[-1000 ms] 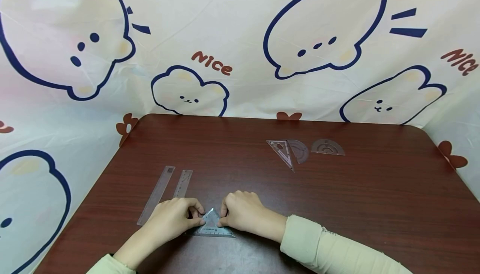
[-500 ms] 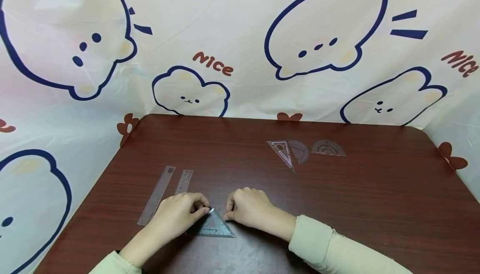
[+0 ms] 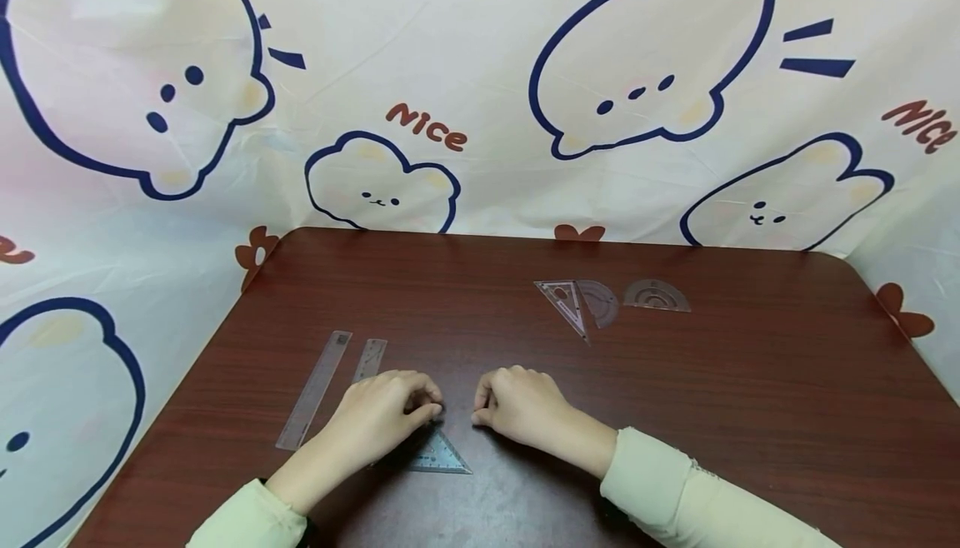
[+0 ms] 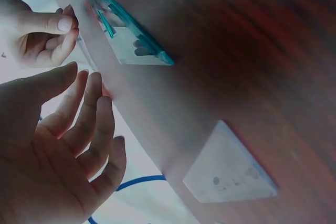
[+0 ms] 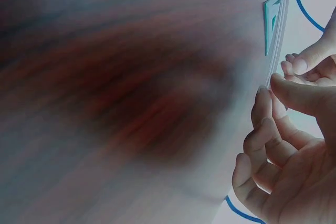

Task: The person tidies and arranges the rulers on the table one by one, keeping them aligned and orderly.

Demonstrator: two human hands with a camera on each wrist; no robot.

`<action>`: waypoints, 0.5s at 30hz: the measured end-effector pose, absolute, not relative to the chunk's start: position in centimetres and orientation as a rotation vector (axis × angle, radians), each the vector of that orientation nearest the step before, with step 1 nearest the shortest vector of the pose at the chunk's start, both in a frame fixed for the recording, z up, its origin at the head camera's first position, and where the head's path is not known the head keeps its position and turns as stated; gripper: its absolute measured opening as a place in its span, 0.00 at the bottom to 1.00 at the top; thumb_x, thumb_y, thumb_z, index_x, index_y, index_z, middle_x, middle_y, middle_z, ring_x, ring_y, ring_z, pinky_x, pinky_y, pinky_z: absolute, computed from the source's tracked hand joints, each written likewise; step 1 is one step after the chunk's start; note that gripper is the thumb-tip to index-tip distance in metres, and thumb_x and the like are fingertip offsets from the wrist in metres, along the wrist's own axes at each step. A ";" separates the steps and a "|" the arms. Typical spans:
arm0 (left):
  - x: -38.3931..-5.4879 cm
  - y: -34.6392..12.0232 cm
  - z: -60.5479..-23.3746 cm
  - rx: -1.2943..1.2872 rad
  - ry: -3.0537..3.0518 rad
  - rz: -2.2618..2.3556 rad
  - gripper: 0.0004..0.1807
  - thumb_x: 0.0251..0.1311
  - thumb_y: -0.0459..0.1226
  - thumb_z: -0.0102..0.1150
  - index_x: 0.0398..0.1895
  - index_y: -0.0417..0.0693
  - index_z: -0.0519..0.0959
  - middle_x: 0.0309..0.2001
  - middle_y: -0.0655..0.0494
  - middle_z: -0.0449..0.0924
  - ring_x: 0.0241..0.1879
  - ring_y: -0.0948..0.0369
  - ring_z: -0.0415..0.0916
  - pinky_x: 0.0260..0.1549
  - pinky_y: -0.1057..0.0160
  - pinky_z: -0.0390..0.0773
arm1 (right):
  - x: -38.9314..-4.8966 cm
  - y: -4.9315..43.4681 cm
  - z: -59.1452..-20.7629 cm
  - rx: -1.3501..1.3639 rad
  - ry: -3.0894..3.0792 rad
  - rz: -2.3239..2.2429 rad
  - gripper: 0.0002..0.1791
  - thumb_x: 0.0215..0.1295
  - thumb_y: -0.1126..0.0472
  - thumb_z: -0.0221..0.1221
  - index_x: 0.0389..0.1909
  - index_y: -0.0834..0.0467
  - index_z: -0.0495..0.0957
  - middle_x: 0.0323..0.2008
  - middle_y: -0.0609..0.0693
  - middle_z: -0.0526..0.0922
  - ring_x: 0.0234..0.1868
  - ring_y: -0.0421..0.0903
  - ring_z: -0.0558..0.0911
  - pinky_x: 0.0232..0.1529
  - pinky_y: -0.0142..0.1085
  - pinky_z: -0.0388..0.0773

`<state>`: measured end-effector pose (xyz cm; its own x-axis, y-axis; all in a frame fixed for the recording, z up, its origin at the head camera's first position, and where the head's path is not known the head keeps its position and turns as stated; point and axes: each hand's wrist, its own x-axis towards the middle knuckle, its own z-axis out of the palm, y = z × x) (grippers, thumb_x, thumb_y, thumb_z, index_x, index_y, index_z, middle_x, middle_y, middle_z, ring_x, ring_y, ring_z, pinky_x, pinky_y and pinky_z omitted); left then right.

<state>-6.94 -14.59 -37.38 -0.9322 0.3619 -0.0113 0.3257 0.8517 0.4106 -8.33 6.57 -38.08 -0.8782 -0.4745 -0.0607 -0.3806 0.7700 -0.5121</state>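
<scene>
A blue-tinted clear set square point(image 3: 444, 460) lies flat on the dark wood table point(image 3: 675, 415), its long edge toward the person. My left hand point(image 3: 390, 409) hovers over its upper left part and hides it there. Bent, relaxed fingers with nothing between them show for this left hand point(image 4: 68, 145) in the left wrist view, the teal-edged set square point(image 4: 131, 53) beyond. To the right, apart from the set square, is my right hand point(image 3: 521, 402). In the right wrist view this right hand point(image 5: 283, 150) has loosely bent fingers, thumb close to the index fingertip, holding nothing visible.
Left of the left hand lie a long clear ruler point(image 3: 315, 390) and a shorter one point(image 3: 370, 358), partly covered by that hand. Farther back are a small clear set square point(image 3: 573, 306) and two protractors point(image 3: 597, 302). A patterned cloth point(image 3: 480, 48) hangs behind the table.
Both hands held the set square at its upper edges; they have let go. The right hand has moved right and away, the left up and right over the tip. The set square stays put.
</scene>
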 end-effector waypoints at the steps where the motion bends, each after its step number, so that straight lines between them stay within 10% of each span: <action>1: -7.1 -14.4 -37.4 0.552 2.929 0.637 0.04 0.59 0.43 0.70 0.33 0.64 0.82 0.26 0.76 0.74 0.27 0.73 0.70 0.28 0.61 0.72 | -8.4 6.7 -38.1 -0.674 2.780 -0.749 0.11 0.57 0.54 0.72 0.22 0.46 0.79 0.15 0.33 0.74 0.18 0.32 0.71 0.21 0.34 0.70; 15: -8.4 -12.5 -37.2 0.681 2.909 0.652 0.04 0.60 0.41 0.69 0.33 0.61 0.82 0.28 0.72 0.77 0.29 0.71 0.73 0.28 0.61 0.73 | -8.9 9.5 -38.1 -0.592 2.850 -0.765 0.08 0.61 0.57 0.69 0.26 0.47 0.80 0.18 0.35 0.74 0.20 0.34 0.71 0.23 0.35 0.70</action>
<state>-8.38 -12.45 -37.20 -0.8974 0.4409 0.0155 0.4053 0.8103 0.4232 -8.93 9.54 -38.11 -0.9142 -0.4046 -0.0250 -0.3377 0.7943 -0.5051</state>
